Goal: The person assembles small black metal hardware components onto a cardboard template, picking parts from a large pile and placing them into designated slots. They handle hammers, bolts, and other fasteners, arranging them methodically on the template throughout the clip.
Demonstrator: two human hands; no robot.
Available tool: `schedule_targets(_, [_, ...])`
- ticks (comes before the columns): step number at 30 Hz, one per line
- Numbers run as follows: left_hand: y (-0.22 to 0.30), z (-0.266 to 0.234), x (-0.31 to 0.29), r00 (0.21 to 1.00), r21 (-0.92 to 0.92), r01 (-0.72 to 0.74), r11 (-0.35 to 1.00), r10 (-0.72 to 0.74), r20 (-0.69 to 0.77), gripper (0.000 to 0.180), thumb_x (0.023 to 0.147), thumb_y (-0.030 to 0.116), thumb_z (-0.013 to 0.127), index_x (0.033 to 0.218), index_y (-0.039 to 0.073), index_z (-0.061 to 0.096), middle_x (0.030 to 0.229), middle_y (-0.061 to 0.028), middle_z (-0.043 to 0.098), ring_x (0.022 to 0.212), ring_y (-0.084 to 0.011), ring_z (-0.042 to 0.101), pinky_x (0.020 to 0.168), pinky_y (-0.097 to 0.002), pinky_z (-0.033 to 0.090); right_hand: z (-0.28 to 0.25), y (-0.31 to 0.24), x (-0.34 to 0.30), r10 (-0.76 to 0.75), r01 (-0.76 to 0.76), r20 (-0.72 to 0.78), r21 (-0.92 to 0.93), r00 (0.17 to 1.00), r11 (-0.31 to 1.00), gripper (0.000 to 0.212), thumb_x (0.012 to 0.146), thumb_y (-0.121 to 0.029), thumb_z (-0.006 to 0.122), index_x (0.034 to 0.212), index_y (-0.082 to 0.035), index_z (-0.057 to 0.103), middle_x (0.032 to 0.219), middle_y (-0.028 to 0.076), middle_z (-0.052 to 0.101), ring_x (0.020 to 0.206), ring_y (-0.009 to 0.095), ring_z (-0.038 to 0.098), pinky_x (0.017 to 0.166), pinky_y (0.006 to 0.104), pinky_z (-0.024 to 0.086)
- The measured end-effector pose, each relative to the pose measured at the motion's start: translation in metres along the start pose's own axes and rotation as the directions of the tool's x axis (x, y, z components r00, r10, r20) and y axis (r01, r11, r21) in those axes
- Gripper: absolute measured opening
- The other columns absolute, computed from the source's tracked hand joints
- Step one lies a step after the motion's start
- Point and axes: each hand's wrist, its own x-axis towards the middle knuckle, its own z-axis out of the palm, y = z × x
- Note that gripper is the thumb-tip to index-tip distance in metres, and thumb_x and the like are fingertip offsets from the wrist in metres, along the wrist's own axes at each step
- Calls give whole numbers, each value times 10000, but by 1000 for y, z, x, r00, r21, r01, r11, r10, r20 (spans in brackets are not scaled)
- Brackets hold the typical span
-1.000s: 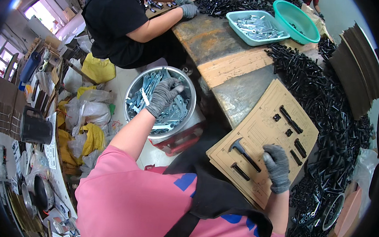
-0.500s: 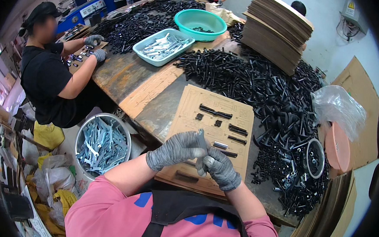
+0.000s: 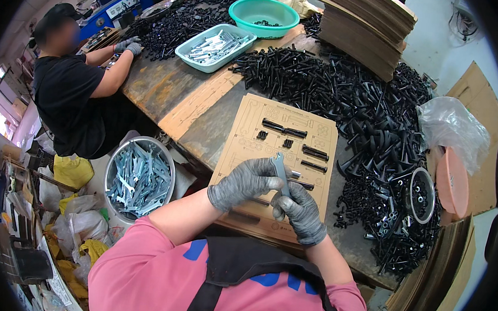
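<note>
Both gloved hands meet over a printed cardboard sheet (image 3: 249, 150), holding one flat silver wrench (image 3: 280, 171) between them; clock directions run from that wrench, with 12 at the top. Its open-ended head points toward 12, its shank slanting down toward 5. The left hand (image 3: 247, 184) lies at 8 o'clock, its grip closed with thumb and fingers pinching the shank below the head. The right hand (image 3: 301, 213) is at 5 o'clock, its grip pinching the wrench's lower end.

On the sheet, a row of long black bolts (image 3: 284, 128) lies at 12 o'clock, with a small black cluster (image 3: 261, 134) at 11. Shorter black bolts (image 3: 316, 153) sit at 2, and a silver piece (image 3: 295, 174) shows just beside the wrench at 3.

The sheet rests on a worn counter (image 3: 155, 101). A pale blue tray (image 3: 184, 62) of silver parts stands at 11 o'clock, a green basin (image 3: 268, 33) just beyond it near 12. A heap of black hardware (image 3: 282, 72) spreads from 12 round to 4, and a tall cardboard stack (image 3: 359, 34) rises at 1. A steel bowl (image 3: 108, 189) full of silver wrenches stands at 9. At 10 o'clock a co-worker (image 3: 70, 87) in black sits by the counter, gloved hands close together.
</note>
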Motion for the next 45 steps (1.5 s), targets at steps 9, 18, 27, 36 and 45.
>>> schedule_targets(9, [21,-12,7,957,952,-289,102,66,283,421,769,260,654,1124,56,554,875,-130,580,801,-254,589,716,-342,479,-36,-16,11,-346,299,343,-938,873,-177,176,817,-165,546,974,-98,589,778,117,594,691,264,603,594,350,485])
schedule_targets(18, [8,-64,58,971,989,-148,17,193,142,218,826,205,570,976,57,623,779,-122,610,743,-252,609,633,-345,491,-52,-24,7,-621,260,41,-928,783,266,396,758,-47,630,1140,-67,531,1010,122,569,778,191,595,699,300,501])
schedule_targets(27, [1,-146,127,822,804,554,217,13,-570,341,789,163,611,1094,12,584,966,-194,639,888,-294,621,796,-363,479,-107,-7,-39,-523,145,-111,-894,845,424,323,787,-91,605,1101,-33,559,967,127,581,781,229,578,731,310,478])
schedule_targets(36, [-5,-127,127,829,829,550,-102,191,-526,315,718,238,617,941,16,610,907,-218,626,875,-345,607,780,-418,483,-300,-93,-105,-699,-703,-414,-688,583,-178,397,799,-111,598,1182,-31,529,1206,180,526,1142,304,477,984,381,360])
schedule_targets(45, [6,-113,123,831,836,546,-55,163,-532,360,674,247,673,918,-9,607,906,-231,624,875,-353,604,788,-410,479,-423,-102,-124,-219,-715,-731,-680,646,160,650,668,-66,681,1279,-52,461,1210,133,543,1083,268,516,923,329,400])
